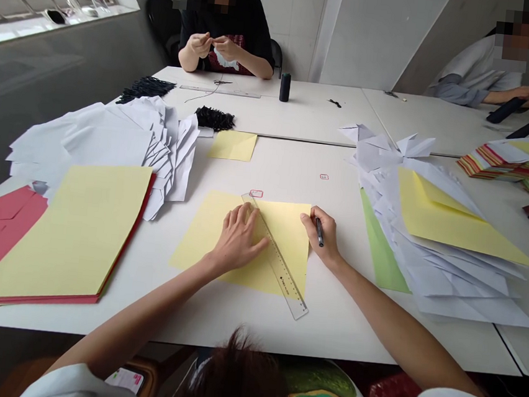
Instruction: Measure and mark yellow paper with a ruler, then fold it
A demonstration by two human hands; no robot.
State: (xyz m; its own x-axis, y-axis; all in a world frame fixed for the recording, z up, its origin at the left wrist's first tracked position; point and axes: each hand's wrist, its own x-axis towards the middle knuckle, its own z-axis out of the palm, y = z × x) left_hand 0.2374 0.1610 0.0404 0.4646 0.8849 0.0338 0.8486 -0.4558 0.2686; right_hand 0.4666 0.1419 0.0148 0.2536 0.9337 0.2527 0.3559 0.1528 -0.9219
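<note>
A sheet of yellow paper [205,230] lies flat on the white table in front of me. Across it, slanting from upper left to lower right, rests a clear ruler [281,265]. My left hand [238,236] presses down on the ruler and sheet with its fingers spread. At the sheet's upper right corner, my right hand [322,232] has its fingers closed round a black pen [320,232]. Its thumb and fingertips touch or nearly touch the paper's edge there.
Left are a yellow-and-red paper stack [65,229] and piled white sheets [88,135]. Right is a pile of folded papers [463,274] over a green sheet [379,247]. A thread spool [285,87] stands farther back. Two people sit opposite.
</note>
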